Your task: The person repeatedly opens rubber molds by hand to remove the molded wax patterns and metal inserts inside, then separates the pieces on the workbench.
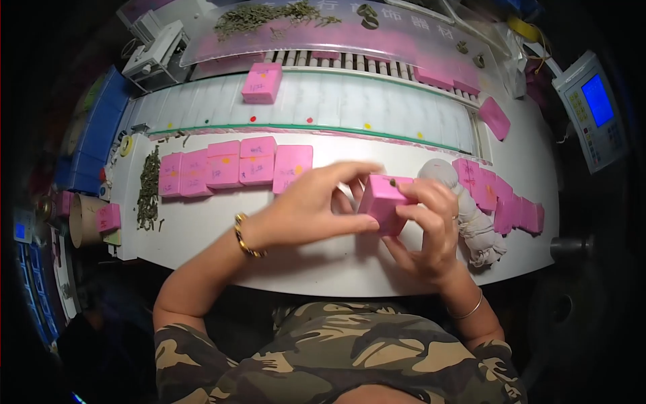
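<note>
In the head view, the pink block is at the centre of the frame, slightly to the right, held between 2 bare hands. The left hand is slightly blurred; its thumb lies against the near side of the block and its fingers are curved around the left side. The right hand grips the block from the right, with fingers bent over it and the thumb lower. At the top edge of the block, near the right fingertips, there is a small dark piece.

Left of the centre, 5 upright pink blocks stand in a row on the white table, with handwriting on them. At their left lies a heap of dried pieces. In the upper middle, 1 more block rests on a pale surface. Right of the right hand lies a whitish cloth bundle, beside other pink blocks.
</note>
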Demonstrator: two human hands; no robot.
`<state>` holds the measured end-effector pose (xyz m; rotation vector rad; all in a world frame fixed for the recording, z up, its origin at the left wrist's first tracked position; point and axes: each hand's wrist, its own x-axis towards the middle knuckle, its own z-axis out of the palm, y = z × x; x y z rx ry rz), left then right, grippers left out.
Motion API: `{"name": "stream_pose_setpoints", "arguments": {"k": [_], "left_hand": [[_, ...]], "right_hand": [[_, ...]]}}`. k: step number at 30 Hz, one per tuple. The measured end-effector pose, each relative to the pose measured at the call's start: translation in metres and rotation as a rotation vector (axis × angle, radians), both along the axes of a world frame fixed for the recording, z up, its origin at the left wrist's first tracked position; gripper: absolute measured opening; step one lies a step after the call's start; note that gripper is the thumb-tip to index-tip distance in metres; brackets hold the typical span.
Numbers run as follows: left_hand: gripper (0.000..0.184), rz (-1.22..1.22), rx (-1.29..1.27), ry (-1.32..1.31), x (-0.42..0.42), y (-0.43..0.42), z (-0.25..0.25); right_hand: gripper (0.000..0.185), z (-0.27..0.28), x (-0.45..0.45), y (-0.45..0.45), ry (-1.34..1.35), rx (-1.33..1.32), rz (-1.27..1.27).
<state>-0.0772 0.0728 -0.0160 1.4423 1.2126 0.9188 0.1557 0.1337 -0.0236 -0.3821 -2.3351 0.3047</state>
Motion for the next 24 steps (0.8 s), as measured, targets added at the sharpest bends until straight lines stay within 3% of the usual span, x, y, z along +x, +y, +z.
{"name": "stream_pose_setpoints", "arguments": {"k": [2, 4, 8, 9, 11, 15, 18, 22, 24], "left_hand": [[0.053, 0.039, 0.24, 0.068, 0.016, -0.009, -0.014], [0.052, 0.062, 0.298, 0.172, 0.024, -0.016, -0.024], [0.052, 0.042, 0.4, 0.395, 0.026, -0.025, -0.034], [0.051, -0.001, 0.335, 0.284, 0.022, -0.025, -0.027], [0.048, -0.065, 0.289, 0.126, 0.011, -0.023, -0.02], [0.047, -0.101, 0.226, 0.088, 0.004, -0.018, -0.03], [0.041, -0.082, 0.381, 0.121, 0.008, -0.016, -0.041], [0.031, 0.206, 0.444, 0.038, 0.038, -0.023, -0.051], [0.027, 0.349, 0.13, -0.069, 0.044, -0.023, -0.055]], "right_hand": [[0.065, -0.002, 0.008, -0.004, -0.013, 0.016, 0.002], [0.069, -0.005, 0.014, -0.007, 0.004, -0.127, 0.041], [0.045, -0.01, 0.02, -0.009, -0.11, -0.106, -0.002], [0.035, -0.01, 0.016, -0.011, -0.089, -0.089, -0.021], [0.035, -0.015, 0.016, -0.012, -0.086, -0.069, -0.009], [0.036, -0.016, 0.012, -0.012, -0.108, -0.025, 0.015], [0.035, -0.017, 0.012, -0.012, -0.105, -0.006, 0.016], [0.035, -0.018, 0.009, -0.014, -0.069, 0.053, -0.021], [0.034, -0.019, 0.012, -0.014, -0.111, 0.049, 0.01]]}}
